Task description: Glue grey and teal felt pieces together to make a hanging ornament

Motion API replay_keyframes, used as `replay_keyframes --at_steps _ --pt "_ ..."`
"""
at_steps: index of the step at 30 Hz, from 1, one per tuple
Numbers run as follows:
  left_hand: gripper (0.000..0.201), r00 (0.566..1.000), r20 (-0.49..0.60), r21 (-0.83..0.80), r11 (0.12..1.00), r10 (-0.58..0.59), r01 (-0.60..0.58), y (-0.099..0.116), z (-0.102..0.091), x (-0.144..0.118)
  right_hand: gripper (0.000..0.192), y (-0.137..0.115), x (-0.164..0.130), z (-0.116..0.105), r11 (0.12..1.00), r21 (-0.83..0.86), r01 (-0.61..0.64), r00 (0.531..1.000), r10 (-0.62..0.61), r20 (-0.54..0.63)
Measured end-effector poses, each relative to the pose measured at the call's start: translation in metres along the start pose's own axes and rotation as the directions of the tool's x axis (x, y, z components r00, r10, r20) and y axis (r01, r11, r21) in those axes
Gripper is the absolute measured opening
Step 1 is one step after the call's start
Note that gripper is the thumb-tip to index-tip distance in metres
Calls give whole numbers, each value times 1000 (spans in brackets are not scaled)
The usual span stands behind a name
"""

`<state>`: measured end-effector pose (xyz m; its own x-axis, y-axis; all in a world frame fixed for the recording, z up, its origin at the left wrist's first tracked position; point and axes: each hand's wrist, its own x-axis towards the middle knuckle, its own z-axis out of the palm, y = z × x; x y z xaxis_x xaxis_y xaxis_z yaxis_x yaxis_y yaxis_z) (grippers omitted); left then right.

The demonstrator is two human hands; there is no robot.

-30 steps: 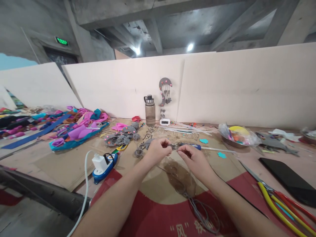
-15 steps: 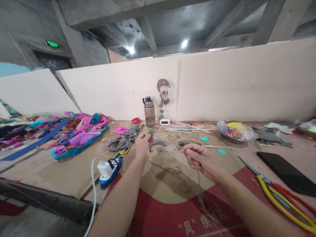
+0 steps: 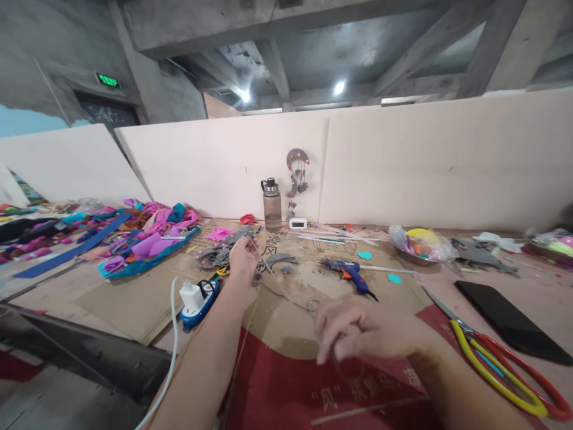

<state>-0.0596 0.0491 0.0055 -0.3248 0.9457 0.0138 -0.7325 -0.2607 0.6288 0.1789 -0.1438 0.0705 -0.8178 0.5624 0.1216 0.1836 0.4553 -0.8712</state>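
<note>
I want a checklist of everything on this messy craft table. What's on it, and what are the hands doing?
Surface: cardboard sheet over a red printed mat.
Job's things: thin wire stretched between both hands; grey felt cutouts beside the left hand.
Clutter: glue gun, water bottle, small clock, bowl of coloured bits, scissors, black tablet, pink and blue fabric scraps.
Hands: left hand pinched shut on the wire, reaching forward; right hand blurred, fingers curled near the wire's other end.
Cables: white cable from a plug on the blue power strip.
Surroundings: white partition boards, concrete ceiling, green exit sign.
</note>
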Motion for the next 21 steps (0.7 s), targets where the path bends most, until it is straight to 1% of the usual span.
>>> replay_keyframes --at_steps 1,2,3,4,5,6,7,8,9,10,11,12,14,16,18,21 --pt "10 999 36 10 999 -41 41 0 2 -3 23 0 2 1 996 -80 -37 995 44 90" --pt "8 994 76 29 996 -81 79 -1 5 -6 25 2 4 0 986 -145 -77 991 92 98" --pt "5 987 117 50 993 -114 108 -1 7 -10 26 7 5 -4 970 -204 -135 989 143 27" --pt "4 978 156 71 989 -138 129 -3 9 -14 27 15 5 -10 939 -269 -214 976 196 -94" --pt "3 969 192 88 986 -157 142 -4 11 -18 29 26 5 -17 890 -336 -308 937 223 -269" --pt "4 960 221 103 983 -172 152 -6 13 -23 34 38 3 -25 812 -387 -437 855 241 -460" --pt "6 951 247 118 980 -187 161 -7 15 -27 37 52 1 -34 714 -413 -565 745 226 -627" --pt "8 940 277 138 976 -200 167 -9 17 -32 37 65 -1 -42 603 -416 -681 630 192 -752" --pt "9 926 306 166 970 -220 175 -10 18 -35 35 78 -3 -49 486 -396 -779 534 182 -826" --pt "10 916 327 186 966 -231 177 -11 19 -38 34 91 -5 -53 391 -361 -847 467 220 -857" --pt "13 910 339 200 964 -237 177 -12 20 -41 34 101 -6 -56 328 -325 -887 420 283 -862" --pt "15 908 344 208 962 -241 176 -13 21 -42 32 110 -7 -56 296 -283 -912 377 336 -863" --pt "20 904 352 215 961 -242 173 -14 22 -45 24 122 -6 -54 294 -248 -923 351 380 -856" --pt "25 897 360 235 956 -255 177 -14 23 -47 19 129 -5 -51 335 -220 -916 348 392 -852" --pt "29 894 358 260 949 -268 180 -14 23 -48 20 132 -5 -51 379 -178 -908 335 404 -851" --pt "33 898 353 260 950 -261 174 -13 24 -50 19 133 -6 -58 436 -106 -894 307 422 -853"
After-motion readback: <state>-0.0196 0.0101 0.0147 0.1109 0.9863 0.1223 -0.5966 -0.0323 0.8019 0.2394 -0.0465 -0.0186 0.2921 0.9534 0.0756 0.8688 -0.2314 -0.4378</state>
